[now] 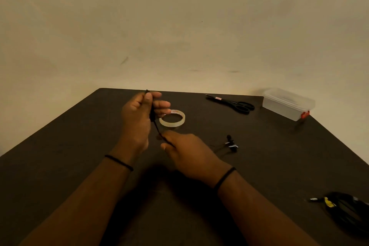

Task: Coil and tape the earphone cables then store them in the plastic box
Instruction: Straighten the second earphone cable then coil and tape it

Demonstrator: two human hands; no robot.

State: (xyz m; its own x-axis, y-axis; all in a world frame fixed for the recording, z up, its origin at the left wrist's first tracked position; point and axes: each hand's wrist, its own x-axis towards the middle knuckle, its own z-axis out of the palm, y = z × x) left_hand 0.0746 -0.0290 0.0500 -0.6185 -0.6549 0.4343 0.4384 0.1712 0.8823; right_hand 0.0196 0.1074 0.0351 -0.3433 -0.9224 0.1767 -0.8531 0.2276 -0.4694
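A dark surface (259, 166) fills the lower half of the view, set against a plain wall. Toward two o'clock, at the far right corner, the plastic box (287, 104) is seen with its lid on and a red clasp at its near end; just left of it, black scissors (231, 104) are laid flat. At five o'clock, near the right edge, a second bundle of dark cable (347, 209) with a yellow tag is left waiting. Near the centre, a roll of clear tape (172, 119) lies flat, just beyond the hands. The left hand (137, 120) is raised at eleven o'clock, its fingers and thumb curled round a bunched length of the earphone cable (152, 113); the right hand (191, 156), lower and toward the centre, is pinching the same cable where it runs down between them. The earbuds (231, 144) rest on the surface at three o'clock of the right hand, well apart from the box. The cable is judged light, thin and limp — likely to spring loose from a coil unless held pinched at the crossing point. The bundle is best gripped across its middle, so that tape can be wrapped there; the earbud ends and the plug are better left free — tugging at them could strain the joints.
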